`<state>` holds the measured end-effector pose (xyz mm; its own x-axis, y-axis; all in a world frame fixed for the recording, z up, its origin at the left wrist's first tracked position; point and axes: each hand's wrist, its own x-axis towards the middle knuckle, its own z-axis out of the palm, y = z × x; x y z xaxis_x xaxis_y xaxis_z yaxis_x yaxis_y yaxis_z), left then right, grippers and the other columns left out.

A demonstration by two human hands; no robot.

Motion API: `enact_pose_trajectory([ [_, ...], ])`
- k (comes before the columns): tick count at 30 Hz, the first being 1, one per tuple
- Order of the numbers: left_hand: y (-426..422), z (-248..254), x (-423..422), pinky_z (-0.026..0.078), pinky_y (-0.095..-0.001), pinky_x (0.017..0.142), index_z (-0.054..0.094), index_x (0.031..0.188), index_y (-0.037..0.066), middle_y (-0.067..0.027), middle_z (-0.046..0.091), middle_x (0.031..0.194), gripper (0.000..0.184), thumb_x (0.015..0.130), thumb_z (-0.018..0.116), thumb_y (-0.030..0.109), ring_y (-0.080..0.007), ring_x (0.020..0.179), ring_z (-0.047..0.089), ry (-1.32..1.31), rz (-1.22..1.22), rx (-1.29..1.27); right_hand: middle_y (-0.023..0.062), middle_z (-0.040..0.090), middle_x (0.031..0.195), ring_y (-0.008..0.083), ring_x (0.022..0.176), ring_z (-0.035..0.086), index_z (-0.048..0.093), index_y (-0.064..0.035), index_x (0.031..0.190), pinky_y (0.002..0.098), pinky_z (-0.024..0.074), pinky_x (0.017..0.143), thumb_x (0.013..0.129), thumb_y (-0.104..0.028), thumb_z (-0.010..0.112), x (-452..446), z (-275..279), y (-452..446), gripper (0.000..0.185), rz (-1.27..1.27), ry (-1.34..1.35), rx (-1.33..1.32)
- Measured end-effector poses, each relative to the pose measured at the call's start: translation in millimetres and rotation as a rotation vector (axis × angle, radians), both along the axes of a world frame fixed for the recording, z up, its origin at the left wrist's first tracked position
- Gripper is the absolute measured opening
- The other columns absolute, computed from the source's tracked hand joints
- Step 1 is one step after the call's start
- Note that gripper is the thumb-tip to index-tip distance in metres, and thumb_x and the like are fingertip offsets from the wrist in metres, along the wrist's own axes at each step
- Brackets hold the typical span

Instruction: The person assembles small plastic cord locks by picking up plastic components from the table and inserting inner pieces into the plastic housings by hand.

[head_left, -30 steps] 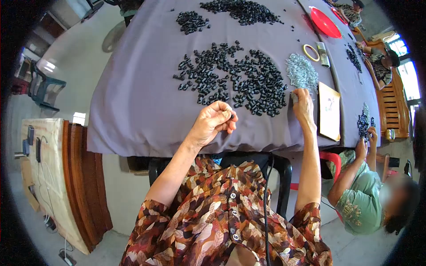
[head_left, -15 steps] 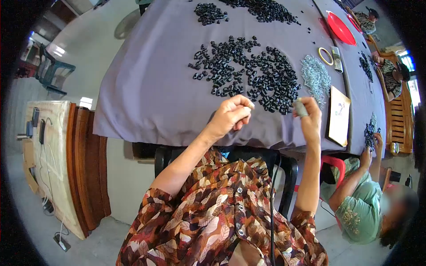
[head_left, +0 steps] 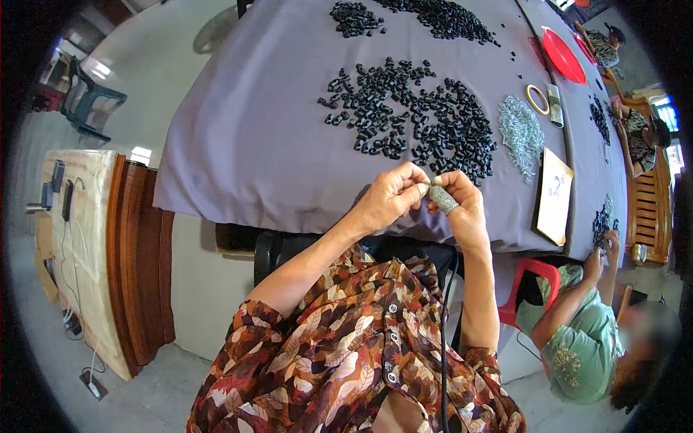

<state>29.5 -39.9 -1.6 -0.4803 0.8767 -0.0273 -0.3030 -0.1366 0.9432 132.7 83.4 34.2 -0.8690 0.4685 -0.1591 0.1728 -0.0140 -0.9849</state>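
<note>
My left hand (head_left: 395,193) is pinched closed above the near part of the cloth-covered table (head_left: 245,166). Its fingertips meet those of my right hand (head_left: 460,206), also closed, with a grey wrap (head_left: 442,200) around one finger. What lies between the fingertips is too small and hidden to name. Just beyond my hands spreads a large pile of small black pieces (head_left: 455,130). To its right is a heap of small clear, silvery pieces (head_left: 520,130). A flat card or booklet (head_left: 554,195) lies at the right, with a yellowish ring (head_left: 536,99) farther back.
More black pieces (head_left: 451,20) lie at the far side, near a red tray (head_left: 564,56). A co-worker in green (head_left: 577,346) handles black pieces at the right. Other people sit farther off. A marble-topped cabinet (head_left: 83,252) stands at the left.
My right hand has come from beside the silvery heap leftward to my left hand, and their fingertips now meet. The camera view has shifted a little.
</note>
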Motion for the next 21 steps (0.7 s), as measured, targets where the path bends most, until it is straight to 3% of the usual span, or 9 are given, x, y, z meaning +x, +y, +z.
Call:
enact_pose_trajectory([
  [4, -2.0, -0.1, -0.2, 0.035, -0.0178, 0.044, 0.051, 0.091, 0.005, 0.0009, 0.051, 0.064, 0.012, 0.089, 0.050, 0.016, -0.0033, 0.050, 0.042, 0.120, 0.051, -0.092, 0.0016, 0.057, 0.076, 0.0069, 0.065, 0.053, 0.052, -0.0005, 0.091, 0.0207, 0.0448, 0.058, 0.081, 0.005, 0.056, -3.0, -5.0, -5.6, 0.012, -0.056, 0.040, -0.054],
  [7, -0.9, 1.9, 0.1, 0.034, -0.0181, 0.043, 0.051, 0.089, 0.005, 0.0008, 0.050, 0.061, 0.012, 0.089, 0.049, 0.017, -0.0031, 0.048, 0.041, 0.175, 0.101, -0.100, 0.0008, 0.058, 0.077, 0.0063, 0.067, 0.053, 0.053, -0.0008, 0.091, 0.0204, 0.0448, 0.061, 0.079, 0.006, 0.058, -4.2, -7.7, -10.9, 0.015, -0.113, 0.080, 0.053],
  [10, -1.0, 2.8, -0.9, 0.034, -0.0184, 0.042, 0.052, 0.088, 0.005, 0.0005, 0.050, 0.060, 0.011, 0.088, 0.049, 0.016, -0.0031, 0.046, 0.041, 0.143, 0.103, -0.110, 0.0009, 0.059, 0.079, 0.0062, 0.071, 0.054, 0.054, -0.0002, 0.092, 0.0201, 0.0446, 0.063, 0.078, 0.008, 0.057, -3.2, -12.2, -11.9, 0.016, -0.127, 0.049, 0.178],
  [15, -0.8, 5.4, -2.7, 0.032, -0.0195, 0.040, 0.052, 0.085, 0.005, -0.0001, 0.050, 0.057, 0.012, 0.087, 0.049, 0.016, -0.0044, 0.044, 0.041, 0.023, 0.081, -0.108, 0.0029, 0.061, 0.083, 0.0077, 0.076, 0.056, 0.056, 0.0008, 0.096, 0.0205, 0.0449, 0.069, 0.077, 0.011, 0.054, -3.8, -10.4, -15.5, 0.022, -0.124, 0.076, 0.060],
  [21, 1.1, 8.9, 0.5, 0.033, -0.0183, 0.041, 0.052, 0.089, 0.005, 0.0003, 0.051, 0.061, 0.011, 0.088, 0.049, 0.016, -0.0037, 0.046, 0.042, -0.043, 0.108, -0.046, 0.0017, 0.061, 0.082, 0.0062, 0.073, 0.055, 0.057, 0.0004, 0.092, 0.0199, 0.0440, 0.063, 0.079, 0.005, 0.059, -4.2, -9.2, -12.8, 0.015, -0.067, 0.102, 0.029],
])
